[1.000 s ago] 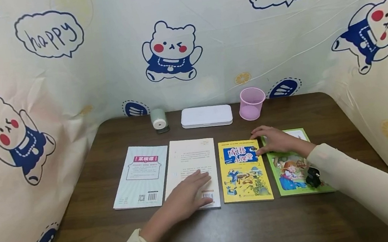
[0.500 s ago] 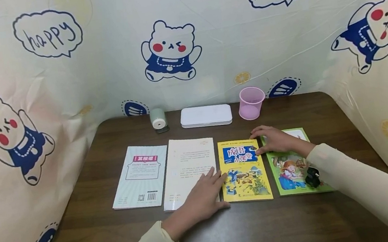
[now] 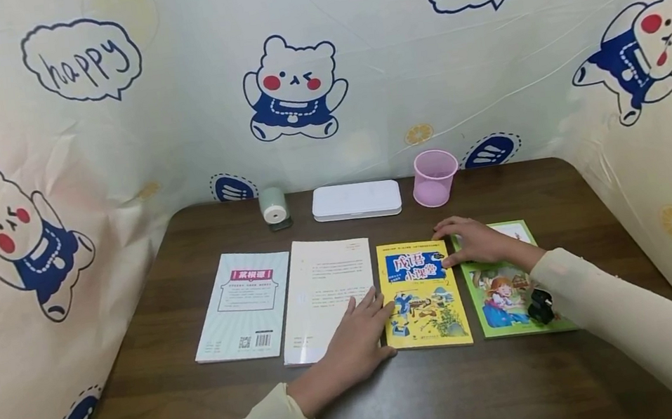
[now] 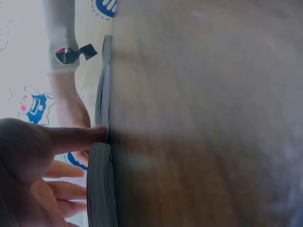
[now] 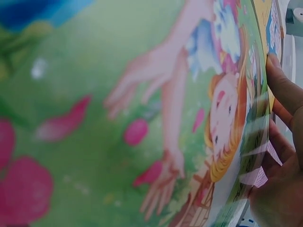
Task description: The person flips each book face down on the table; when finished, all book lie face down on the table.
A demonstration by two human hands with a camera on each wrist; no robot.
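Four flat books form a row. My left hand [image 3: 358, 339] rests at the lower right corner of the white book [image 3: 327, 267], fingers spread and fairly straight, fingertips reaching the left edge of the yellow book [image 3: 420, 297]. In the left wrist view the thumb [image 4: 78, 139] sits low by the gap between two book edges. My right hand [image 3: 479, 241] lies across the top of the green book [image 3: 499, 287], its thumb and fingertips touching the yellow book's upper right edge. The right wrist view shows the green book's cover [image 5: 94, 94] close up, with the thumb [image 5: 280, 82] beyond it.
A pale blue book [image 3: 242, 321] lies at the left end of the row. Along the table's back edge stand a grey-green pencil sharpener [image 3: 274, 205], a flat white case [image 3: 356, 201] and a pink cup [image 3: 436, 178]. A printed cloth [image 3: 190, 115] hangs behind the brown table [image 3: 463, 398].
My left hand has slid right, from over the white book to the yellow book's left edge. The white book has shifted slightly left and back. My right hand stays put.
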